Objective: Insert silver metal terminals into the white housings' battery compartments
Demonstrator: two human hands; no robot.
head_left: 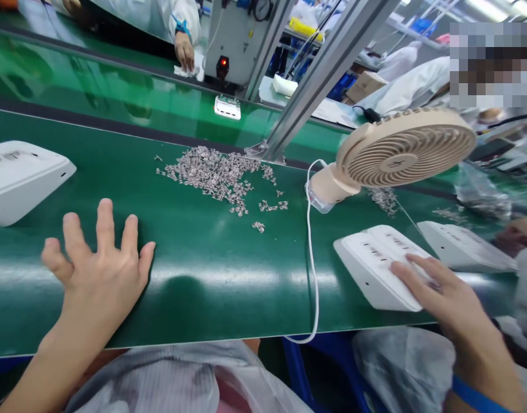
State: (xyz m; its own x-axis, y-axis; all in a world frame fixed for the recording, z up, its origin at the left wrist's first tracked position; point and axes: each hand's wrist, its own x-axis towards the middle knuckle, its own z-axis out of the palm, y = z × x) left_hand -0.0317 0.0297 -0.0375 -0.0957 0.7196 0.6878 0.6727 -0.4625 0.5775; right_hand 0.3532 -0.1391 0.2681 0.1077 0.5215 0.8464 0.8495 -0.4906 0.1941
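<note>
My left hand lies on the green tabletop with its fingers spread and nothing in it. Beyond it, at the left edge, stands a white wedge-shaped plastic housing with slots in its top. Over on the right, my right hand grips a second white plastic housing, thumb and fingers on its slotted top and its near side partly covered. A heap of small metal clips is spread across the middle of the table, with a few loose ones nearer me.
A beige fan stands right of the heap, its white cable crossing the table. Another white housing is at the right, near another person's hand. A metal post rises behind. Across the belt, a co-worker's hand holds something white.
</note>
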